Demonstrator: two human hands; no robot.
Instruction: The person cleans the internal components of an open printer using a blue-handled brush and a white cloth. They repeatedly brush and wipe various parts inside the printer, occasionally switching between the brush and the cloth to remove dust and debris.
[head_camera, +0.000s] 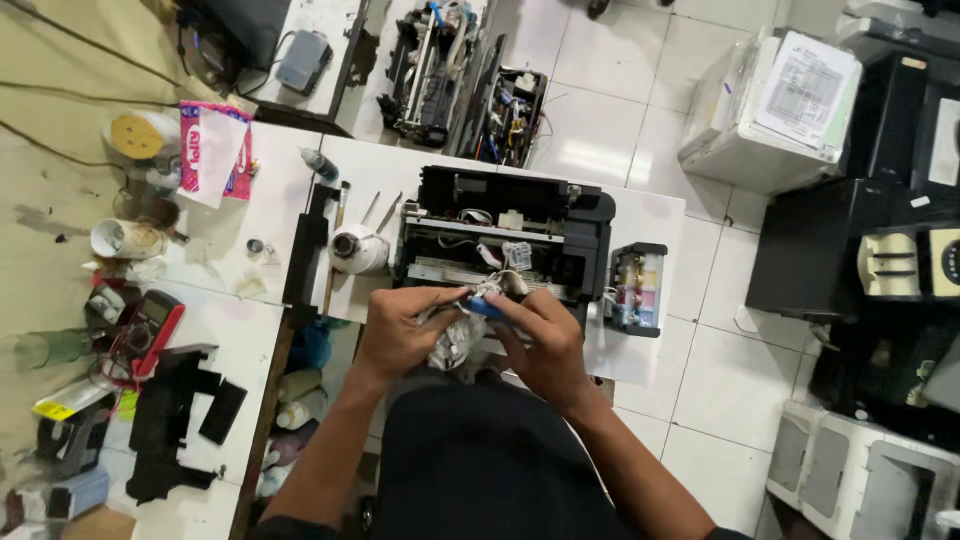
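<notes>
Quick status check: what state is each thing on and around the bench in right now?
Printer: cover off, insides exposed.
Ink tank unit: beside the printer, tubes attached.
Left hand: gripping a crumpled white wad.
Right hand: holding a small blue part.
Multimeter: lying flat.

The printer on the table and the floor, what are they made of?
The printer looks like black plastic with a dull finish; with its cover off, pale strips that may be metal, and wires, show inside. The floor looks like glazed white tile: square pieces with thin dark joints and a soft shine. The crumpled white wad between the hands is probably paper or cloth; it is hard to tell which.
</notes>
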